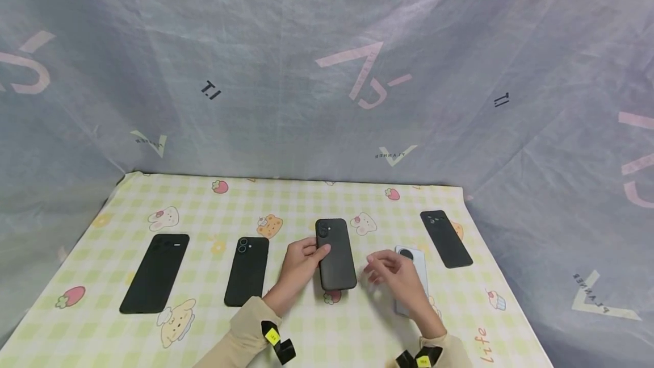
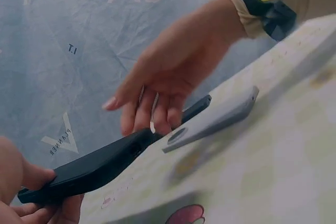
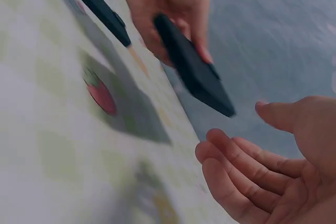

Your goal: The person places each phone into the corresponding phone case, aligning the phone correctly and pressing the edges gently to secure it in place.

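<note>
My left hand [image 1: 298, 266] grips a black phone [image 1: 338, 263] by its left side, the thumb lying on its back near the round camera. The phone is raised above the table, its shadow falling on the cloth in the right wrist view. To the right of it, my right hand [image 1: 398, 277] hovers with loosely bent fingers and nothing in them. In the right wrist view those fingertips [image 3: 212, 135] are close to the lower end of the held phone but apart from it. Under the right hand lies a white phone [image 1: 420, 266], partly covered by it.
On the checked tablecloth [image 1: 204, 334], a black phone [image 1: 247, 271] with two lenses lies left of my left hand. Farther left is a larger flat black phone or case [image 1: 155, 273]. A black phone case [image 1: 446, 239] lies at the right. Grey fabric [image 1: 281, 72] hangs behind the table.
</note>
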`<state>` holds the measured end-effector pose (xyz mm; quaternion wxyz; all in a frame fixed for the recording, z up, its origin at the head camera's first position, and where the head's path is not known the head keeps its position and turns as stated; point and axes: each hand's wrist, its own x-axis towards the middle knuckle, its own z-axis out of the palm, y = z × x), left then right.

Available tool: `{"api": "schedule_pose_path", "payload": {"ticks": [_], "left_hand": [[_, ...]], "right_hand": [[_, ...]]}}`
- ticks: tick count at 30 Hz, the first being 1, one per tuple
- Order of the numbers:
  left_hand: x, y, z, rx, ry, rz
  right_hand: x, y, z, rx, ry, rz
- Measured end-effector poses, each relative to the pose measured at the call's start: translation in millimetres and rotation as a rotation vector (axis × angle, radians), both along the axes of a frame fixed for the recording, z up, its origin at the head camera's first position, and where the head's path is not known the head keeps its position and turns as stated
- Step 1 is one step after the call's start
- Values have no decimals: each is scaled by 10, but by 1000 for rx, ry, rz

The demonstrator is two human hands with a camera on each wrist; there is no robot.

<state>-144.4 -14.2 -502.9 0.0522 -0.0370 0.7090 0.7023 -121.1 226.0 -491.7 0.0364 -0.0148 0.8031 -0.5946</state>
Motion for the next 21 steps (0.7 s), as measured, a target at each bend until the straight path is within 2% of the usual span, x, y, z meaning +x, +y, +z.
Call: {"api": "schedule_pose_path", "payload": {"ticks": [7,15,17,21], "left_hand": [[-72,69,-104,-127,8,-39],[-158,144,-167,-260,47,-96],[-164,156,-181,-286,50,-101],[-169,166,-209,-308,63,-103]], "right_hand": [[-160,343,62,158,49,-101],[-394,773,47,448,190,-205],[-456,874,36,512,210,-223],[-572,1056,33,570,218,-224]]}}
